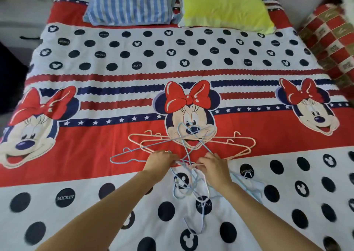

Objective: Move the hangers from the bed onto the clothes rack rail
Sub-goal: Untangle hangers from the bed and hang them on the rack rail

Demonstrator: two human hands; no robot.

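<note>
A tangle of thin wire hangers [183, 155], pale pink and light blue, lies on the smooth printed cotton bedsheet [95, 164] near the bed's foot. The left hand [161, 159] curls its fingers around crossed blue wires; the right hand [212, 164] pinches a pink one. A striped pillow [130, 3] and a yellow pillow [226, 7] sit at the head.
</note>
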